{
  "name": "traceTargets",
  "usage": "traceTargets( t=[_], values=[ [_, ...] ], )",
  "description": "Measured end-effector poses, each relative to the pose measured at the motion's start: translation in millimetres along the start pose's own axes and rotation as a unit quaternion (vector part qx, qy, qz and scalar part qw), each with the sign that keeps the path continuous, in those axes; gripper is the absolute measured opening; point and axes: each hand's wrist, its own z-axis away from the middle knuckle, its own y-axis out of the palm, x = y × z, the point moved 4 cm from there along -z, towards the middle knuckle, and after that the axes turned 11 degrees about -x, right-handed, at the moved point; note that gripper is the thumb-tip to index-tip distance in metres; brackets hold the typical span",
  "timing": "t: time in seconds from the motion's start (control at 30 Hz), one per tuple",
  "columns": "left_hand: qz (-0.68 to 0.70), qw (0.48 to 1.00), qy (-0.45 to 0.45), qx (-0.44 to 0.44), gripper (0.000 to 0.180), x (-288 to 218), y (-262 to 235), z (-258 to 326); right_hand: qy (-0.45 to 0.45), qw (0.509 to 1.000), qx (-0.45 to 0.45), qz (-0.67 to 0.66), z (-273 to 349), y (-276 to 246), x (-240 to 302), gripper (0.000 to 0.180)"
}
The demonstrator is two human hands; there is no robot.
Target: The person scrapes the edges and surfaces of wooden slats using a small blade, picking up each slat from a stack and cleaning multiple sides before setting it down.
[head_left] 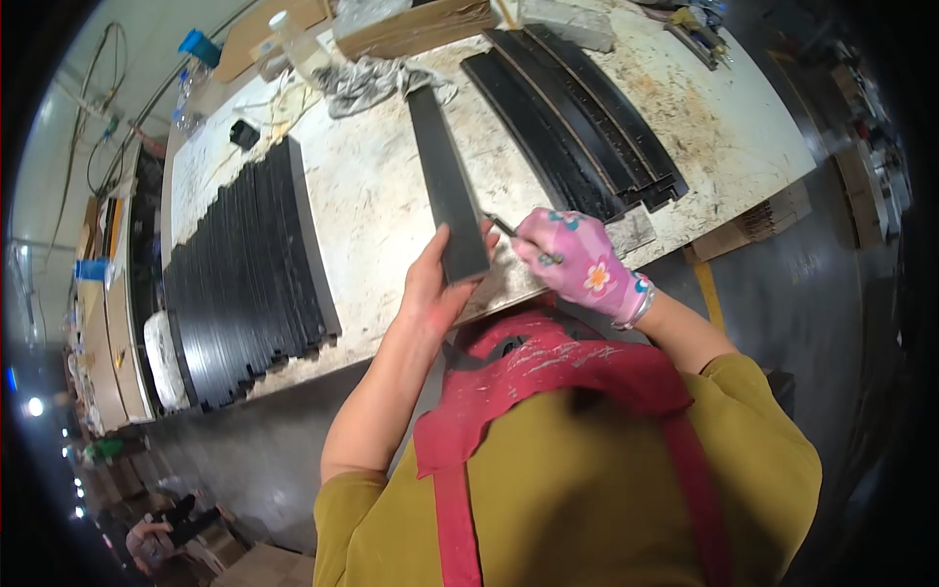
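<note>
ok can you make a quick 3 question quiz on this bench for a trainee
1. Multiple choice: what is the left hand holding?
a) a blue cup
b) the near end of a long black strip
c) a grey rag

2. True or false: both hands are gloved.

3. Short answer: what stands closely packed on the white table, to the left of the held strip?

Key:
1. b
2. False: the right hand wears a pink flowered glove, while the left is bare.
3. A tight row of black strips.
</note>
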Motion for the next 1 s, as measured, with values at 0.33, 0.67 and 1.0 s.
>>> traceTargets(
  t=[0.33, 0.67, 1.0],
  values=[
    [0.094, 0.994, 0.051, 0.000, 0.040, -11.9, 42.2, 7.6, -0.085, 0.994, -0.067, 0.028, -10.1, -1.9, 25.5, 0.009],
    [0.069, 0.997, 0.030, 0.031, 0.042, -15.0, 19.1, -3.5, -0.081, 0.992, 0.068, -0.075, 6.3, 30.5, 5.9, 0.007],
    [-0.738, 0.507, 0.374, -0.241, 0.053, -62.8, -104.6, 45.2, 0.098, 0.983, 0.078, -0.133, 2.1, 22.7, -55.1, 0.015]
  ],
)
